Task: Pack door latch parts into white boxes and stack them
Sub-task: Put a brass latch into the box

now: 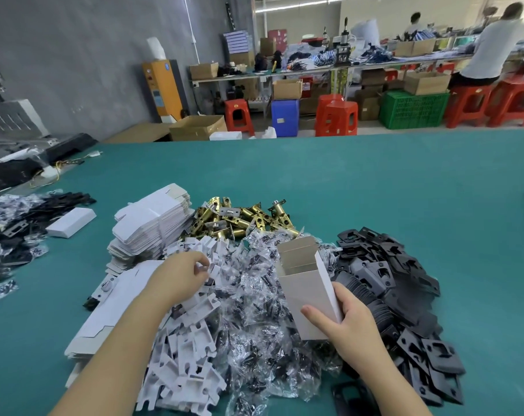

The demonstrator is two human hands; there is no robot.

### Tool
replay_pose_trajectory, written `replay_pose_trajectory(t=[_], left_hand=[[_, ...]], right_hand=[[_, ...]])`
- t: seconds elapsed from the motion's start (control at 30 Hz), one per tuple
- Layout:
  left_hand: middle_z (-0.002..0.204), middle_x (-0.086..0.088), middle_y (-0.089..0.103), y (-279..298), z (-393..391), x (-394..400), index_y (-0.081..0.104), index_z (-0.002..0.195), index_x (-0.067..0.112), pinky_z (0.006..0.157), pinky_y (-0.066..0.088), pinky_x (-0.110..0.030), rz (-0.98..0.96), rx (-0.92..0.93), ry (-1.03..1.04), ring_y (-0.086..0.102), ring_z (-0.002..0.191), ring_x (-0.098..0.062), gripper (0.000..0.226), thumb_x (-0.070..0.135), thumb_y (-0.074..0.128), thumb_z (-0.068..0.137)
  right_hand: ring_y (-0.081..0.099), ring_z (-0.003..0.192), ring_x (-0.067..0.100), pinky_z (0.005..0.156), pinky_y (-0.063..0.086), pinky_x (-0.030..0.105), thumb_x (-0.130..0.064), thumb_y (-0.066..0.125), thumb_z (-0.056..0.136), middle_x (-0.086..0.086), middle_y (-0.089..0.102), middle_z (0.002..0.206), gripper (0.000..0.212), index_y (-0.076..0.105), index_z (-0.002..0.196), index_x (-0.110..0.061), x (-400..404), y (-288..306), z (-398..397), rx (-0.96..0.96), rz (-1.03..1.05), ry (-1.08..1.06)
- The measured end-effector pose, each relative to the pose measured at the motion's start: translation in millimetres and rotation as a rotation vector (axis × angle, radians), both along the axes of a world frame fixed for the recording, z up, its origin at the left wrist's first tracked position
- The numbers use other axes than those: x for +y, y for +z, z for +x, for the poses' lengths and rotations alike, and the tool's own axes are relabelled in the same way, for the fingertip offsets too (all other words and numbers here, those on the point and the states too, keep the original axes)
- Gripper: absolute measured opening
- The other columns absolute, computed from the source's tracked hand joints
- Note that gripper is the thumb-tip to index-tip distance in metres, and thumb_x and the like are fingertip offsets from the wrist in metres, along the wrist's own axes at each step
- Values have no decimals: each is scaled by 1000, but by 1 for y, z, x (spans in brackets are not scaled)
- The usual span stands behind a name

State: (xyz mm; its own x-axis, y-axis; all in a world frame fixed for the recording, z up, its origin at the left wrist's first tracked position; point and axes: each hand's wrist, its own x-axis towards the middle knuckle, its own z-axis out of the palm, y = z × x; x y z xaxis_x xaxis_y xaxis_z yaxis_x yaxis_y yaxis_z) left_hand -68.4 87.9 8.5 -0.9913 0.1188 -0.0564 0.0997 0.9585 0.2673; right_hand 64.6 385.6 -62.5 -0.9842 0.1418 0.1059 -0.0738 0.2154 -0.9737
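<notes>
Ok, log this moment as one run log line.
right hand: holds open white box | left hand: pinches white insert from pile | box: looks empty

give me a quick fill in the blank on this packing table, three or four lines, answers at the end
1. The right hand holds an open white ____ with its flaps up.
2. The left hand pinches a white card insert above the pile of ____ card inserts.
3. The brass latch bolts lie on the ____ side of the bagged screws from the person.
4. The black plates are heaped to the ____ of the bagged screws.

Missing words: box; white; far; right
</notes>
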Motion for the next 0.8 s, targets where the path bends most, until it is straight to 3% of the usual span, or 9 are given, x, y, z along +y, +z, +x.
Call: replay_pose_trajectory(t=[0.07,0.23,0.37,0.53,0.67,0.8], left_hand=[[93,15,61,-3,-1,1,64,122,28,64,50,-27,26,41,26,61,77,-6,24,34,62,99],[121,1,61,-1,-3,7,53,138,30,82,57,-38,-32,38,42,62,93,-15,47,44,65,94],[105,5,63,-5,-2,11,51,143,31,65,47,-29,-106,31,60,58,84,-14,49,33,65,96],[100,3,66,-7,-4,9,55,140,31,63,50,-30,-30,55,65,61,74,-12,47,17,59,95],[93,2,68,-9,-7,7,54,142,26,78,56,-35,53,74,28,64,80,-15,45,19,60,97],[94,5,65,-13,-11,5,53,145,20,82,52,-34,40,65,10,59,80,-12,43,23,56,102]], right_hand=[[73,87,4,68,61,23,-68,78,67,-20,75,98,45,64,104,-48,0,0,0,-5,0,3],[73,87,3,68,60,22,-69,77,67,-21,74,99,53,65,110,-41,0,0,0,-17,13,3],[72,87,3,69,62,26,-69,77,68,-21,74,99,51,64,109,-41,1,-2,0,-22,31,10],[73,88,5,73,64,31,-49,84,80,-20,75,99,38,65,112,-40,2,-6,-3,-38,28,14],[73,87,5,71,63,30,-53,83,78,-18,75,99,38,65,110,-41,2,-7,-2,-29,23,18],[73,87,4,70,62,27,-42,84,82,-20,75,98,34,65,110,-40,2,-7,-3,-30,28,11]])
